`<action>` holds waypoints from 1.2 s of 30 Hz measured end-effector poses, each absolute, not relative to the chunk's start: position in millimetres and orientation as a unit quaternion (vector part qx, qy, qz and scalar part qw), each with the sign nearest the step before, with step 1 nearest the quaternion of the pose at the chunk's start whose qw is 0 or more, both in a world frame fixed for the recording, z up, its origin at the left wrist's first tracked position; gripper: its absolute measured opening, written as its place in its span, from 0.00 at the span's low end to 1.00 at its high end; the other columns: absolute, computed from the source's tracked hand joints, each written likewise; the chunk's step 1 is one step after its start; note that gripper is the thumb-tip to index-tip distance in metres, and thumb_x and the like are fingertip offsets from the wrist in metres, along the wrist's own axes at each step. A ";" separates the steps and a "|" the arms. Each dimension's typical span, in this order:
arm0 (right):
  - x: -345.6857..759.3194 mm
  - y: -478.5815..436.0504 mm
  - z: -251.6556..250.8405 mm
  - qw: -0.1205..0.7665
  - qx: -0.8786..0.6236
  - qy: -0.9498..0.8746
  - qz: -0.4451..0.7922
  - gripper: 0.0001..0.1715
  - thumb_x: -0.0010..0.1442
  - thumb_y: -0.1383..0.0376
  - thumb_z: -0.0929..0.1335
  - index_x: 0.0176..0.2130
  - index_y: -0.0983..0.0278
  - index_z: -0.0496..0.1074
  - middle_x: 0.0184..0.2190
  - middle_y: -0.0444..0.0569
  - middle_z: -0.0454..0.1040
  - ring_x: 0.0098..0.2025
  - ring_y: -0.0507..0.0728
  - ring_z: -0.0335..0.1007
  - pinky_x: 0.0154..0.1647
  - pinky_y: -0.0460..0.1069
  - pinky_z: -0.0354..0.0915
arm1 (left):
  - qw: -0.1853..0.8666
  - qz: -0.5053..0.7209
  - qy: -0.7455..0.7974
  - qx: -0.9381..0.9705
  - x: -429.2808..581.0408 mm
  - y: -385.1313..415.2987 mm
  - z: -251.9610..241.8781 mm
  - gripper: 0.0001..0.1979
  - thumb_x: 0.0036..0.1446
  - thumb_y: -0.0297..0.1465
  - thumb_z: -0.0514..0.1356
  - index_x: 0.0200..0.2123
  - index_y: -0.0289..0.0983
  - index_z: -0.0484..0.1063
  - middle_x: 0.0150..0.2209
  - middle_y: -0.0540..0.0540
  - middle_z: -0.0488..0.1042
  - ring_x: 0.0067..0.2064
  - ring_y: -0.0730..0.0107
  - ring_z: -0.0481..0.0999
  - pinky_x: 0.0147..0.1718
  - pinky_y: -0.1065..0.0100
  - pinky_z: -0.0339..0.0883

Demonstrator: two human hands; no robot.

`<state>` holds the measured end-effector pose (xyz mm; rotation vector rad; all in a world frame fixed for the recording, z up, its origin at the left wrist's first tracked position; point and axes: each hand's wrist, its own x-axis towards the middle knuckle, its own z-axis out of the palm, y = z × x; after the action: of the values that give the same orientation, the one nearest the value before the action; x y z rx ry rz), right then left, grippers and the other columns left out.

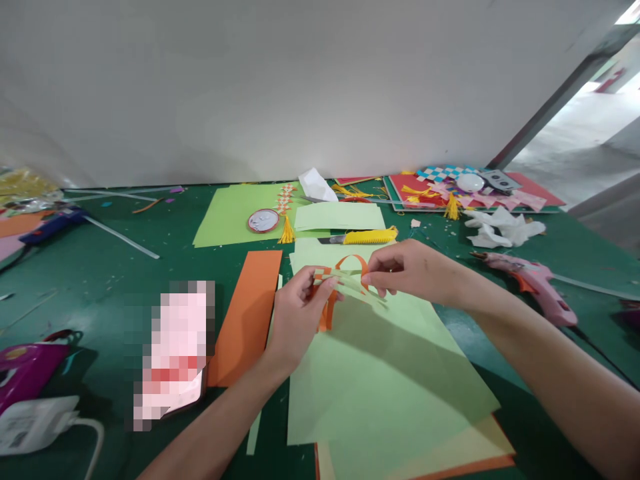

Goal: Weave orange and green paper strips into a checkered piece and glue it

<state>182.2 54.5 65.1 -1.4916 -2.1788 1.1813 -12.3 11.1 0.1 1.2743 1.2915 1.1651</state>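
My left hand (pixel 305 303) pinches the woven end of several thin orange and pale green paper strips (pixel 345 279). Opposite it, my right hand (pixel 397 270) grips an orange paper strip (pixel 354 259) that bows upward in a loop between the hands. Loose green strip ends point to the right below my right fingers, and orange ends hang under my left hand. Both hands are above a stack of light green paper sheets (pixel 380 373). Just beyond them lies a yellow utility knife (pixel 370 236) with its blade out to the left.
Left of the stack are an orange paper sheet (pixel 250 300) and a blurred-out phone (pixel 175 347). A pink glue gun (pixel 535 280) lies at right beside crumpled tissue (pixel 503 227). A round piece (pixel 263 221) with a yellow tassel (pixel 287 230) rests at the back, near the wall (pixel 280 87).
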 end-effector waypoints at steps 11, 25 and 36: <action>178.5 52.7 56.1 0.138 -0.491 -0.754 0.413 0.10 0.55 0.60 0.67 0.26 0.62 0.73 0.21 0.41 0.71 0.22 0.48 0.59 0.22 0.45 0.52 | 0.492 0.470 0.520 0.516 -11.0 12.1 3.6 0.08 0.57 0.36 0.61 0.31 0.38 0.71 0.29 0.52 0.74 0.32 0.69 0.79 0.31 0.73 0.66; 176.4 53.2 50.0 0.211 -0.471 -0.767 0.381 0.06 0.55 0.63 0.67 0.29 0.62 0.72 0.29 0.44 0.75 0.31 0.52 0.68 0.31 0.46 0.62 | 0.582 0.504 0.465 0.436 -13.5 17.1 -0.4 0.09 0.56 0.37 0.63 0.34 0.38 0.71 0.30 0.52 0.74 0.31 0.73 0.77 0.35 0.72 0.69; 170.2 53.4 34.3 0.233 -0.461 -0.665 0.540 0.16 0.54 0.53 0.69 0.28 0.64 0.67 0.26 0.44 0.70 0.29 0.52 0.64 0.30 0.47 0.58 | 0.632 0.562 0.428 0.317 -15.2 23.6 -1.3 0.10 0.52 0.35 0.67 0.32 0.37 0.70 0.29 0.54 0.70 0.29 0.78 0.74 0.33 0.74 0.69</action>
<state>170.2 53.4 34.3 -1.2678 -1.8262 1.4823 -15.2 23.6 -1.3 0.7256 0.9800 1.2870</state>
